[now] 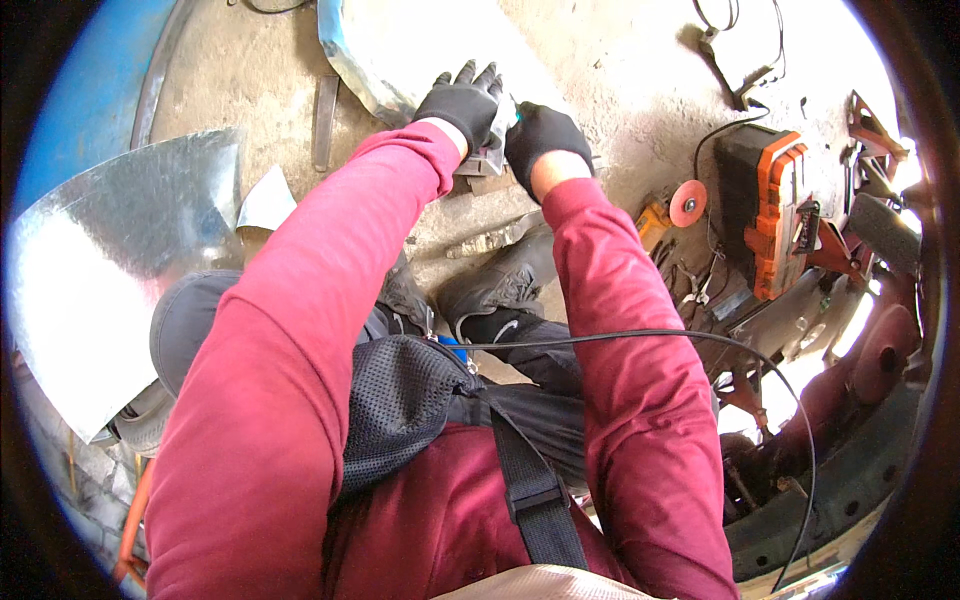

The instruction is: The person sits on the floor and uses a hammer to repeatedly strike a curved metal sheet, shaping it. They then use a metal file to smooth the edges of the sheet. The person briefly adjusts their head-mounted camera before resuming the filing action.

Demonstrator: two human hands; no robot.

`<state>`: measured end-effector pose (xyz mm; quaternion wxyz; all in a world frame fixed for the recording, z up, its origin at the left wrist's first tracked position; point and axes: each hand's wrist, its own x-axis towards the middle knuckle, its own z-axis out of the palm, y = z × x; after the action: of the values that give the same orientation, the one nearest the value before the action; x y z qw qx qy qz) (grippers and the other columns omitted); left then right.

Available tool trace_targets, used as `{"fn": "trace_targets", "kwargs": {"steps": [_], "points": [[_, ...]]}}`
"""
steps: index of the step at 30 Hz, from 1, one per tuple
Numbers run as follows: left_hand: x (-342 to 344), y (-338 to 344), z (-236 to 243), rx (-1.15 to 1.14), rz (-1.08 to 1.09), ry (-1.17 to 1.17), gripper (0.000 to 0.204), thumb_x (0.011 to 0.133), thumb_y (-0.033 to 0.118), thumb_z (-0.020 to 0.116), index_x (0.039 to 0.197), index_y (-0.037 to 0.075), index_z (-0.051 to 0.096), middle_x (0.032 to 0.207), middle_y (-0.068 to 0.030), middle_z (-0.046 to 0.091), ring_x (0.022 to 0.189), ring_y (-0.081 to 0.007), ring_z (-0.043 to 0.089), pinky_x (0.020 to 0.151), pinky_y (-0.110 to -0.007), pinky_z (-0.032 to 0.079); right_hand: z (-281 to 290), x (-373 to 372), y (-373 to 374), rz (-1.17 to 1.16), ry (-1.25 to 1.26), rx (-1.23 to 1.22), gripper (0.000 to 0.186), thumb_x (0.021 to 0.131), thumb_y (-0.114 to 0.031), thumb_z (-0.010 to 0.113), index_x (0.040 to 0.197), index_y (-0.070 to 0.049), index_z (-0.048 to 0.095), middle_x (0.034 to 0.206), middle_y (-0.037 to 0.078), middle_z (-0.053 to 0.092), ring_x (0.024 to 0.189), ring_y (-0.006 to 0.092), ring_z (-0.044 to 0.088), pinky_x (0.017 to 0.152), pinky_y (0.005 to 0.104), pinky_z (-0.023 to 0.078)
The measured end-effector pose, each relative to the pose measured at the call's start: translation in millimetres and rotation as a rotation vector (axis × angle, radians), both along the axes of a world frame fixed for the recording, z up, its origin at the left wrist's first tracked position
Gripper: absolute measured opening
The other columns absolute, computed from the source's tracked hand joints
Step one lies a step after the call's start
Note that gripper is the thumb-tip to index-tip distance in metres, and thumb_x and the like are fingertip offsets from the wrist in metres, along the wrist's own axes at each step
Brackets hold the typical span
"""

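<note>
My left hand (462, 108), in a black glove, lies with its fingers stretched out on the near edge of a bright metal sheet (430, 45). Beside it, my right hand (548, 142), also gloved in black, is curled closed at the sheet's near corner. A speck of green shows at its fingertips, but the thing it grips is mostly hidden. Under and between the hands, a small metal piece (486, 164) sticks out toward me. A flat metal strip (325, 122) lies on the floor left of the sheet.
A curved sheet of shiny metal (110, 240) stands at left, with a small offcut (268, 200) beside it. To the right are a black and orange toolbox (755, 210), a yellow power tool with a red disc (688, 204), and pliers (700, 285). A black cable (740, 345) crosses my right forearm.
</note>
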<state>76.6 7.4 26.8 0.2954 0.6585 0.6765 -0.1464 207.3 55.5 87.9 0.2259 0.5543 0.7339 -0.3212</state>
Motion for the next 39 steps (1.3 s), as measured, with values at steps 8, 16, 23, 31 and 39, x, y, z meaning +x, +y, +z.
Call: {"fn": "trace_targets", "kwargs": {"steps": [8, 16, 23, 31, 39], "points": [[1, 3, 4, -0.042, -0.007, 0.024, 0.094, 0.092, 0.048, 0.077, 0.167, 0.012, 0.033, 0.178, -0.0062, 0.022, 0.162, -0.0321, 0.027, 0.127, -0.052, 0.034, 5, 28, -49, 0.094, -0.044, -0.051, 0.036, 0.098, -0.024, 0.057, 0.123, -0.005, 0.074, 0.113, 0.031, 0.073, 0.102, 0.0448, 0.074, 0.092, 0.0525, 0.059], [1, -1, 1, -0.027, -0.018, -0.007, 0.097, 0.091, 0.048, 0.079, 0.166, 0.009, 0.032, 0.178, -0.0076, 0.022, 0.162, -0.0314, 0.027, 0.127, -0.050, 0.033, 24, 42, -34, -0.030, 0.054, 0.024, 0.031, 0.098, -0.023, 0.057, 0.118, -0.008, 0.076, 0.115, 0.028, 0.074, 0.109, 0.0432, 0.072, 0.097, 0.0518, 0.057], [-2, 2, 3, 0.011, 0.007, -0.025, 0.091, 0.092, 0.041, 0.079, 0.165, 0.009, 0.035, 0.177, -0.0076, 0.024, 0.161, -0.0326, 0.028, 0.128, -0.051, 0.033, -7, 8, 1, -0.045, 0.075, 0.121, 0.032, 0.096, -0.024, 0.060, 0.118, -0.009, 0.076, 0.115, 0.025, 0.075, 0.110, 0.0424, 0.072, 0.099, 0.0498, 0.056], [-2, 0, 0, -0.013, -0.018, 0.003, 0.091, 0.094, 0.048, 0.075, 0.166, 0.010, 0.034, 0.178, -0.0070, 0.022, 0.162, -0.0315, 0.027, 0.127, -0.051, 0.034, -4, 32, -48, -0.010, 0.021, -0.002, 0.034, 0.098, -0.028, 0.059, 0.122, -0.010, 0.074, 0.119, 0.026, 0.073, 0.111, 0.0455, 0.071, 0.099, 0.0528, 0.056], [-4, -13, -4, 0.078, -0.028, -0.032, 0.094, 0.093, 0.051, 0.075, 0.165, 0.008, 0.034, 0.176, -0.0103, 0.026, 0.161, -0.0329, 0.028, 0.128, -0.049, 0.032, -17, 76, -77, -0.209, 0.359, 0.002, 0.048, 0.093, -0.016, 0.060, 0.138, -0.002, 0.050, 0.120, 0.034, 0.068, 0.111, 0.0532, 0.066, 0.099, 0.0536, 0.052]]}}
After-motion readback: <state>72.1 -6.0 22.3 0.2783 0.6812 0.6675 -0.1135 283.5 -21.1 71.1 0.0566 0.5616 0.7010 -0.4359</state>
